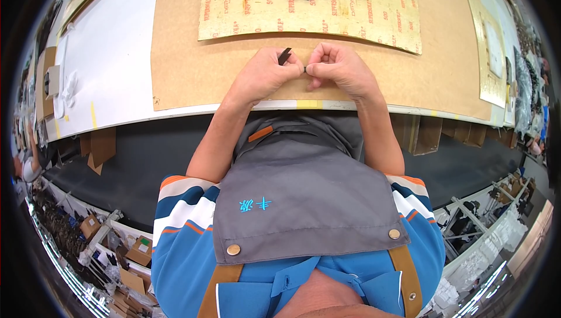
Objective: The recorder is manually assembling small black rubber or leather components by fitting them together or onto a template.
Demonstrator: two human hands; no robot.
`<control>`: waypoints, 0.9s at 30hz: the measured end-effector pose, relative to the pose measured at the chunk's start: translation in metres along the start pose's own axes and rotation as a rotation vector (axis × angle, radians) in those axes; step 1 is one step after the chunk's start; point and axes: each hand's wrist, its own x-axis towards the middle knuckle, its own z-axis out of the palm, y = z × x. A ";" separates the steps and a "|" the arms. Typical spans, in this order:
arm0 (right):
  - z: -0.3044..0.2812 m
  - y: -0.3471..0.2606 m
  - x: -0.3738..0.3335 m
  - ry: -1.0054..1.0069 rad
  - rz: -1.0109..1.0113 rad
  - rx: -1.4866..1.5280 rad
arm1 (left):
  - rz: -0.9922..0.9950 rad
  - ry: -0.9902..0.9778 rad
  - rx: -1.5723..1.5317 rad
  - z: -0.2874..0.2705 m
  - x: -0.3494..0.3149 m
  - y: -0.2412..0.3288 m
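Gry apron (310,183), brn straps (405,268), blu shirt (184,262), striped slvs (187,198)

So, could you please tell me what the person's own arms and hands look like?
The left hand and right hand are ungloved, with no watch or bracelet visible. Both forearms are bare. The left sleeve and right sleeve are short and mainly blue, with white, dark blue and orange stripes toward the hem.
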 end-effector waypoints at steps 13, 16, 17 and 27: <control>-0.021 -0.013 0.003 -0.013 0.051 -0.084 | 0.051 -0.036 -0.081 -0.003 0.014 -0.003; -0.013 -0.023 0.003 -0.146 0.074 -0.198 | 0.067 -0.002 -0.035 -0.008 0.007 0.001; -0.006 -0.022 0.006 -0.165 0.100 -0.229 | 0.075 0.051 0.014 -0.015 0.003 0.003; -0.002 0.008 -0.015 0.037 -0.048 -0.147 | 0.220 -0.049 -0.147 0.005 0.011 -0.019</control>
